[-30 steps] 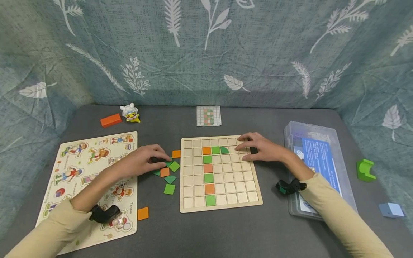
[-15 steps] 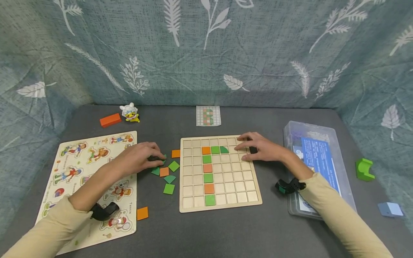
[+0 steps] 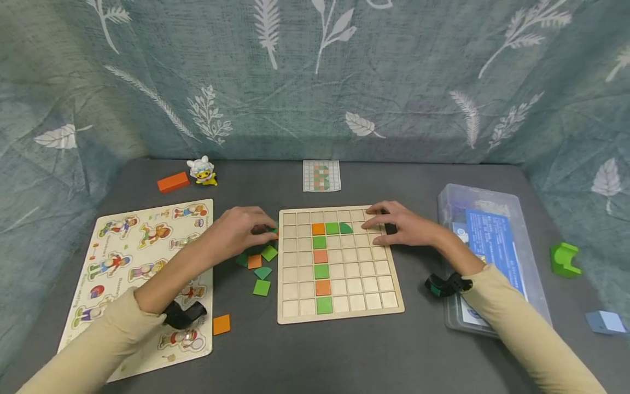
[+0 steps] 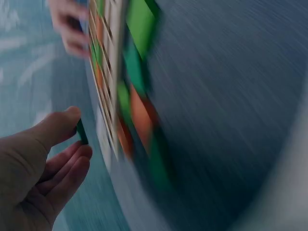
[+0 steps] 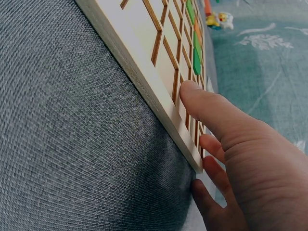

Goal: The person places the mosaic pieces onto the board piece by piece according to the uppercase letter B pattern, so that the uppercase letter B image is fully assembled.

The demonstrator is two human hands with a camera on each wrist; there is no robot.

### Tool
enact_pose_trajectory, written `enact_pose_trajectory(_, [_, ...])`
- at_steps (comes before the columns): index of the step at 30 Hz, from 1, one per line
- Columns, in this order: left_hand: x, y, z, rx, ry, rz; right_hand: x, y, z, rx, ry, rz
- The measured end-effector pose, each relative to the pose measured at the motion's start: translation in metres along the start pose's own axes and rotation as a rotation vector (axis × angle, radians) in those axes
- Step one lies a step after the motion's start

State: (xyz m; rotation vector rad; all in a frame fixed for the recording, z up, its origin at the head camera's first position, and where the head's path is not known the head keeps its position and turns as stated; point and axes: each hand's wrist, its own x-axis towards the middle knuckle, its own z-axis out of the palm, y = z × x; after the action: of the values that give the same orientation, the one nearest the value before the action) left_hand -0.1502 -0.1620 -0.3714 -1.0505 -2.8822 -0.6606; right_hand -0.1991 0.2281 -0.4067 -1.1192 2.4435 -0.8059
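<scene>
Grid board [image 3: 339, 262]: eight tiles seated, most cells bare. Left hand [image 3: 241, 232] pinches a green tile [image 4: 82, 131] beside the board's left edge. Right hand [image 3: 401, 224], fingers relaxed, steadies the far right corner.

Both hands forward: left [image 3: 241, 232] pinching, right [image 3: 401, 227] resting flat.

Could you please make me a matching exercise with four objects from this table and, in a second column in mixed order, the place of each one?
1. orange block
2. plastic box
3. pattern card
4. picture puzzle

a. right of the grid board
b. behind the grid board
c. far left corner, beside the toy figure
d. under the left forearm

Pairs: 1-c, 2-a, 3-b, 4-d
</scene>
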Motion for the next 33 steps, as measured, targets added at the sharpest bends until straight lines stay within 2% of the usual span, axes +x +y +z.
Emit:
enact_pose_trajectory(3, [0.021,0.026,0.014,-0.021,-0.029,0.09,0.0,0.0,0.0,0.006,-0.003,0.005])
enact_pose_trajectory(7, [0.047,0.058,0.037,0.01,-0.1,0.236,0.001,0.0,0.001,0.009,-0.005,0.014])
enact_pose_trajectory(10, [0.062,0.074,0.05,0.038,-0.134,0.293,0.002,-0.001,0.001,0.0,-0.003,0.009])
enact_pose_trajectory(14, [0.071,0.084,0.059,0.075,-0.156,0.292,0.001,-0.002,0.0,-0.011,0.002,0.003])
enact_pose_trajectory(20, [0.073,0.085,0.066,0.118,-0.167,0.274,0.001,-0.002,0.0,-0.009,-0.002,0.008])
enact_pose_trajectory(27, [0.071,0.083,0.068,0.086,-0.148,0.279,0.0,-0.001,0.001,-0.014,0.005,-0.001])
enact_pose_trajectory(33, [0.067,0.082,0.066,0.033,-0.173,0.23,0.0,-0.002,0.001,-0.008,0.004,0.002])
